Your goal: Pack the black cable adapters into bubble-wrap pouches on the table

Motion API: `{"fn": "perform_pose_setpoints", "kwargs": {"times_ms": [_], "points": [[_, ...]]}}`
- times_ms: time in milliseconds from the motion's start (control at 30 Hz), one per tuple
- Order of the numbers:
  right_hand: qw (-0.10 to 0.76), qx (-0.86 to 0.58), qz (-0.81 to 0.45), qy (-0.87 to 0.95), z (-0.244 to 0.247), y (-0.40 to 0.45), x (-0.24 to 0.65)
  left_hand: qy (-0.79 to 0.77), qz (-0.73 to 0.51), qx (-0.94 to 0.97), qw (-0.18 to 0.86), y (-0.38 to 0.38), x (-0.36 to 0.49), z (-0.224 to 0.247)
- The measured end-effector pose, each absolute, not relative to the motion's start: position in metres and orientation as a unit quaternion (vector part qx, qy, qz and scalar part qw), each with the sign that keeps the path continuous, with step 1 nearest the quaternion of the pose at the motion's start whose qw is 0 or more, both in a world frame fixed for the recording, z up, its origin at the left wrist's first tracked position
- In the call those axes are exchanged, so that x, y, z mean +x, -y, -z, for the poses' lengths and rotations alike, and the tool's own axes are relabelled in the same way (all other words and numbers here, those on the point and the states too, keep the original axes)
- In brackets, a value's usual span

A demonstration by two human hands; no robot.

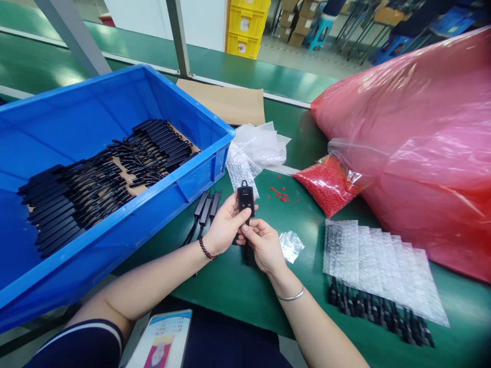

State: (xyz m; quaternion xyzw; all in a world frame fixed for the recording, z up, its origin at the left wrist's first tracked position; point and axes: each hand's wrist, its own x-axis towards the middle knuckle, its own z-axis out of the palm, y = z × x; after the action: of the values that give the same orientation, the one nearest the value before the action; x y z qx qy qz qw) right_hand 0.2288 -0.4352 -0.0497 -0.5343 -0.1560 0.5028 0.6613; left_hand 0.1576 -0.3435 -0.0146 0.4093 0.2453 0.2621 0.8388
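A small black device [245, 197] with a loop at its top stands upright between my hands, over the green table [218, 301]. My left hand [229, 220] is closed around its body, thumb on its front face. Just below, my right hand [264, 243] pinches at the device's lower end, where a black cable seems to hang; the fingertips partly hide that spot. Three similar black devices [205, 209] lie on the table left of my left hand. Small red rings [282, 196] are scattered beyond my right hand, and small clear bags [291, 246] lie beside it.
A blue bin [192, 179] of black cabled devices stands at the left. Bubble bags [257, 148] lie behind my hands. At the right are a bag of red rings [328, 184], a large pink bag [414, 133] and a row of bubble-wrapped devices [379, 260].
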Motion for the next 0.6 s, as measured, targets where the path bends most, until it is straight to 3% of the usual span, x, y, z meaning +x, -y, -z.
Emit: {"fn": "perform_pose_setpoints", "kwargs": {"times_ms": [100, 233, 333, 467, 600], "points": [[0.630, -0.610, -0.410, 0.252, 0.047, 0.440, 0.233, -0.237, -0.253, 0.370, 0.862, 0.345, 0.158, 0.012], [0.603, -0.705, -0.112, 0.356, 0.038, 0.446, 0.246, -0.232, -0.234, 0.376, 0.866, 0.346, 0.157, 0.009], [0.561, -0.714, 0.030, 0.418, 0.031, 0.449, 0.259, -0.223, -0.192, 0.390, 0.873, 0.351, 0.154, 0.009], [0.512, -0.714, 0.085, 0.469, 0.025, 0.452, 0.270, -0.208, -0.154, 0.402, 0.878, 0.357, 0.152, 0.010], [0.532, -0.717, 0.050, 0.448, 0.025, 0.454, 0.269, -0.191, -0.145, 0.423, 0.873, 0.360, 0.151, 0.011]]}}
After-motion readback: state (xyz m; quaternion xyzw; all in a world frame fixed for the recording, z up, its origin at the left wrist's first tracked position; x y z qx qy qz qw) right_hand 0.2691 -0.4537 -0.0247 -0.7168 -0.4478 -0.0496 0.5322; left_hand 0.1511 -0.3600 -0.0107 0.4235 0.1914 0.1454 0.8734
